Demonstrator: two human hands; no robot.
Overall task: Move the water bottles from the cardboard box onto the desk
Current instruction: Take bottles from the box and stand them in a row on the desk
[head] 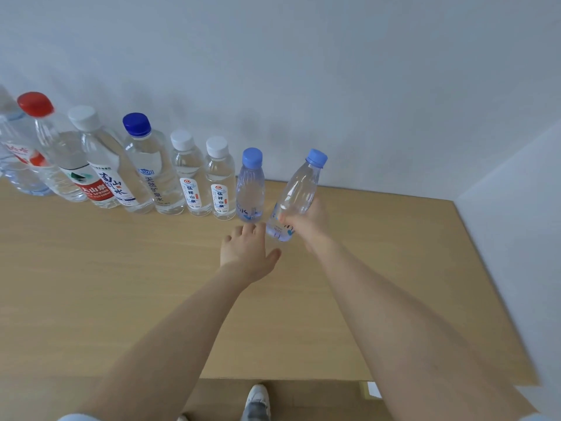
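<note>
My right hand grips 1 light-blue-capped bottle, tilted right, at the right end of the row of standing bottles on the far side of the desk, while my left hand lies relaxed, holding nothing, just beside its base.

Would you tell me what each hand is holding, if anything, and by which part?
The right hand grips the tilted blue-capped bottle by its lower body; the left hand holds nothing.
</note>
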